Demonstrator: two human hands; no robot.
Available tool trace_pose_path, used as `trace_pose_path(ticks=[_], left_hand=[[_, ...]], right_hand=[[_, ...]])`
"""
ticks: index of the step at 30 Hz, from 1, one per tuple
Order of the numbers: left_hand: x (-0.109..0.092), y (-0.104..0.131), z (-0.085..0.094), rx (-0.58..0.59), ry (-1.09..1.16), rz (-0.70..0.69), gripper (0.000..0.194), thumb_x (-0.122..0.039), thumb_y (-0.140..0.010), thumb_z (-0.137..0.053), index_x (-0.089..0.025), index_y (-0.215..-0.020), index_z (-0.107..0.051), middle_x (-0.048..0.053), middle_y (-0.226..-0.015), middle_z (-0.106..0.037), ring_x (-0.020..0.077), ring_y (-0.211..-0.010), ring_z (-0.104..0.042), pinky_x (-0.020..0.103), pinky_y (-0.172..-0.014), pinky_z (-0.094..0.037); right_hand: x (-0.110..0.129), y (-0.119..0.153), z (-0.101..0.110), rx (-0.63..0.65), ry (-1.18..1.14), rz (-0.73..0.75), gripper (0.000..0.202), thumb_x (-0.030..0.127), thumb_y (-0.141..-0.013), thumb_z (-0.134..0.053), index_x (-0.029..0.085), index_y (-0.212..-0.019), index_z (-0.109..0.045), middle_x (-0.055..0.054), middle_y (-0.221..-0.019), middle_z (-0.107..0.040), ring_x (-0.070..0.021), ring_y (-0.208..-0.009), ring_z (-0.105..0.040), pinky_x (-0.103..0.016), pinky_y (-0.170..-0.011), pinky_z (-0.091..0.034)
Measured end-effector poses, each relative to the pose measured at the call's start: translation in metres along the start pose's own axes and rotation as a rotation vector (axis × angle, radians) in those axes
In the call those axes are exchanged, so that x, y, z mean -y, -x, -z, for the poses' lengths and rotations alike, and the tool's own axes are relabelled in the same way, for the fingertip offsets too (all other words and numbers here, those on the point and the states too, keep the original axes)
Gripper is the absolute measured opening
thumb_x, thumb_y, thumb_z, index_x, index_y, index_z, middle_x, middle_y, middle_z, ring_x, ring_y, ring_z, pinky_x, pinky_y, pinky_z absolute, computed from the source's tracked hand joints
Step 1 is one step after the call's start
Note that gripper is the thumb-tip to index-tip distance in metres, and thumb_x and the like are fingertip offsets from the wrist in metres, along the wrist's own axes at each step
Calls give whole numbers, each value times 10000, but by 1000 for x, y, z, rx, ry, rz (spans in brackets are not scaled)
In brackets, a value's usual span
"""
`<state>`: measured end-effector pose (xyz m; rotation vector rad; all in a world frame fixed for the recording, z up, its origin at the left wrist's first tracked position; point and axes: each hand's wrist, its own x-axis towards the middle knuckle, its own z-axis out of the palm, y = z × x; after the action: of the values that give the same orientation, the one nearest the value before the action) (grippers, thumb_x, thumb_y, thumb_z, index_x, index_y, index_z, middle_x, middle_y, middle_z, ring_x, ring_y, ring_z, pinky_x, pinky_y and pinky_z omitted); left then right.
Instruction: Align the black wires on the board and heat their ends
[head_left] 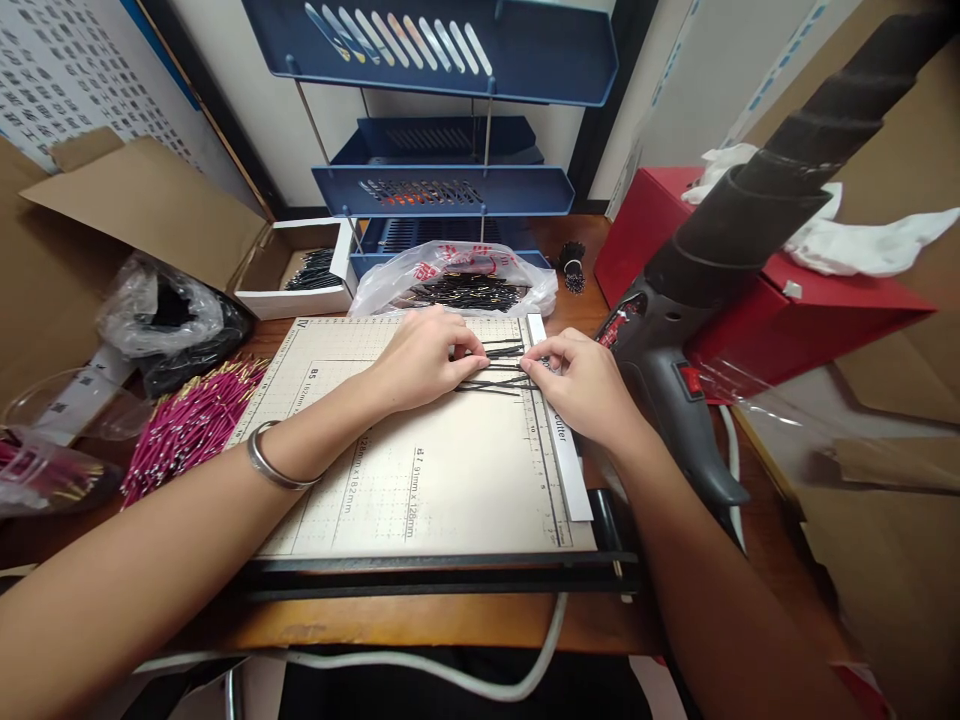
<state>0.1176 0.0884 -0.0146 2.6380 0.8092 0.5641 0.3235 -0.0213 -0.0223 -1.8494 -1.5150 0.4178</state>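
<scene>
Several thin black sticks [495,385] lie crosswise on a cream paper cutter board [450,470], near its right edge. My left hand [427,360], with a silver bangle at the wrist, pinches the left end of a black stick. My right hand [574,380] has thumb and forefinger pressed together at the right end of the sticks, beside the white strip [562,460] of the cutter. The fingertips of both hands point toward each other, a short gap apart.
Magenta sticks [195,425] are piled left of the board. Behind it sit a plastic bag [382,280] of black pieces, a white box [277,300] and blue shelves [442,190]. A heat gun [675,340] and a red box [832,310] stand at right.
</scene>
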Motion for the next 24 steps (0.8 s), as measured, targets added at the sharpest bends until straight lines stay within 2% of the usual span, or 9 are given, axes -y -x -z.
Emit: trace_pose_path(ticks=[6,13,24], left_hand=[[-6,-2,-6,-12,-6,-30,169,-325,-977,-748,-224,-865,-825,41,-816,-748,234,-858,-597,389,-844,-388],[2,1,1,-128,-6,28,161,-318,-967,-735,-216,-872,-816,46,-835,-727,233,-864,-581,397,-849,-390],[-1,-2,-4,-66,-35,-14,183,-337,-963,-729,-222,-863,-830,49,-805,-714,229,-846,-566,399,-830,-375]], right_hand=[[0,0,1,11,-5,-1,134,225,-891,-700,205,-837,-821,-24,-790,-589,-174,-735,-549,-327,-716,-380],[-3,1,0,-7,17,19,127,233,-900,-698,207,-855,-814,-25,-811,-582,-169,-728,-545,-333,-721,-385],[-3,2,-1,-77,9,64,123,252,-900,-693,209,-876,-805,-25,-788,-577,-167,-700,-532,-327,-699,-383]])
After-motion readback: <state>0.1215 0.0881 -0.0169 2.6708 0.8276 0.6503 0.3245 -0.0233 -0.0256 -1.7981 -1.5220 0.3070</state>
